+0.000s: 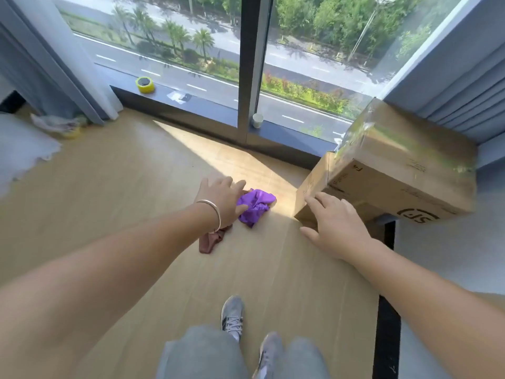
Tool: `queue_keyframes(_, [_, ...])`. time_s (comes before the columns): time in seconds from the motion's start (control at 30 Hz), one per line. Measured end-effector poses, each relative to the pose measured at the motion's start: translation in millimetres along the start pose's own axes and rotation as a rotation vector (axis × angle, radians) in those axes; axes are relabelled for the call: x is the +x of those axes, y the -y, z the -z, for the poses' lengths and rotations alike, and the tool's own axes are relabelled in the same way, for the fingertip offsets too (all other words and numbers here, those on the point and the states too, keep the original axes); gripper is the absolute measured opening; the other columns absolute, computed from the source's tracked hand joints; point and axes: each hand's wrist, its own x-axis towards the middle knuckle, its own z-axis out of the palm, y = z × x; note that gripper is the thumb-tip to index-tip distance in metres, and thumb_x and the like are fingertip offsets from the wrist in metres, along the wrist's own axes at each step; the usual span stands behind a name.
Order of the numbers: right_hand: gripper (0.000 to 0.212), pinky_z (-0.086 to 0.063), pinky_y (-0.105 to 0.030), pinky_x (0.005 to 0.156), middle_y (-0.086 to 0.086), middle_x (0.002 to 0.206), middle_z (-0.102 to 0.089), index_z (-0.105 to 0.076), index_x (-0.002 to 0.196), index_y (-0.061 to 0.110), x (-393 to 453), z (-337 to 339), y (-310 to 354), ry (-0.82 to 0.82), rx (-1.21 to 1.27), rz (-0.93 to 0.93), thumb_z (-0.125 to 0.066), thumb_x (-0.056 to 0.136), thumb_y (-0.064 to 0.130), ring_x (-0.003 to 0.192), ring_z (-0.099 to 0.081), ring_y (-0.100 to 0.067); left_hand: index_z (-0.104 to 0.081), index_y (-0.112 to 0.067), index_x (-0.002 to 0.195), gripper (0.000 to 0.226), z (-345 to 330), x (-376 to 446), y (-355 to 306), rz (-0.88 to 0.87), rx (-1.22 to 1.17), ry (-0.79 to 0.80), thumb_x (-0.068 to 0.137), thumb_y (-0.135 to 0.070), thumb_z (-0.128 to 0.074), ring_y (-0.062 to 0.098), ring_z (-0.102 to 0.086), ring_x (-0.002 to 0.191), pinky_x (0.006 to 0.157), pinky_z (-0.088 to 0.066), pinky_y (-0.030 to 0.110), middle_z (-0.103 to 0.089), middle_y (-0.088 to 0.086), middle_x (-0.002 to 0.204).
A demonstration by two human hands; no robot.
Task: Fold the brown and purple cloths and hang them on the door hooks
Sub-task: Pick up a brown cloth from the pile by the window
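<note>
Reaching left hand [222, 199] | purple cloth [255, 207] | contact unclear

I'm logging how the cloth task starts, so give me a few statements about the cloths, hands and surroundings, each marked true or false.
1. The purple cloth lies crumpled on the floor. True.
2. The brown cloth hangs on a door hook. False: it lies on the floor beside the purple one.
3. The right hand grips the purple cloth. False: it is open, near the cardboard box.
4. The left hand reaches over the cloths. True.
5. A yellow tape roll sits on the window sill. True.
</note>
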Motion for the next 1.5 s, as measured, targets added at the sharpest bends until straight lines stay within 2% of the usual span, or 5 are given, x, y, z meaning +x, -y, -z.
queue_keyframes(0.37, [0.075, -0.024, -0.042, 0.112, -0.004, 0.151, -0.031, -0.027, 0.146, 0.024, 164.0, -130.1, -38.2, 0.177, -0.034, 0.198, -0.050, 0.083, 0.059, 0.138, -0.029, -0.021, -0.032, -0.025, 0.144, 0.058, -144.5, 76.0, -8.9, 0.220, -0.164, 0.137, 0.093, -0.053, -0.041, 0.023, -0.044, 0.125, 0.104, -0.026, 0.042, -0.046, 0.002, 0.135])
queue_keyframes(0.87, [0.077, -0.013, -0.044, 0.117, -0.006, 0.158, -0.016, -0.017, 0.150, 0.022, 332.9, -427.4, 27.5, 0.347, -0.237, 0.657, -0.050, 0.088, 0.053, 0.146, -0.011, -0.023, -0.024, -0.024, 0.146, 0.057, -478.9, 97.1, 36.4, 0.445, -0.208, 0.445, 0.096, -0.047, -0.040, 0.021, -0.038, 0.131, 0.111, -0.025, 0.039, -0.036, 0.001, 0.145])
queue_keyframes(1.23, [0.069, -0.013, -0.040, 0.117, -0.005, 0.157, -0.017, -0.019, 0.150, 0.020, 430.7, -615.1, 129.7, 0.268, -0.355, 1.083, -0.048, 0.087, 0.016, 0.146, -0.012, -0.023, -0.025, -0.015, 0.146, 0.060, -683.3, 141.9, 83.8, 0.445, -0.266, 0.386, 0.091, -0.011, -0.048, 0.022, -0.033, 0.134, 0.101, -0.039, 0.036, -0.033, 0.005, 0.144])
queue_keyframes(1.37, [0.070, -0.016, -0.038, 0.116, -0.007, 0.155, -0.021, -0.021, 0.149, 0.020, 469.0, -656.1, 149.8, 0.192, -0.442, 1.162, -0.051, 0.085, 0.015, 0.144, -0.018, -0.025, -0.003, -0.014, 0.154, 0.072, -733.5, 157.7, 100.4, 0.434, -0.215, 0.308, 0.095, -0.017, -0.044, 0.022, -0.010, 0.147, 0.115, -0.019, 0.034, -0.007, 0.007, 0.160])
queue_keyframes(1.5, [0.075, -0.030, -0.038, 0.105, -0.008, 0.149, -0.026, -0.024, 0.145, 0.021, 500.1, -670.0, 155.2, 0.104, -0.555, 1.135, -0.060, 0.079, 0.018, 0.131, -0.033, -0.028, -0.011, -0.015, 0.154, 0.076, -754.3, 168.7, 122.6, 0.501, -0.221, 0.250, 0.089, -0.018, -0.050, 0.023, -0.010, 0.148, 0.115, -0.020, 0.039, -0.008, 0.008, 0.161])
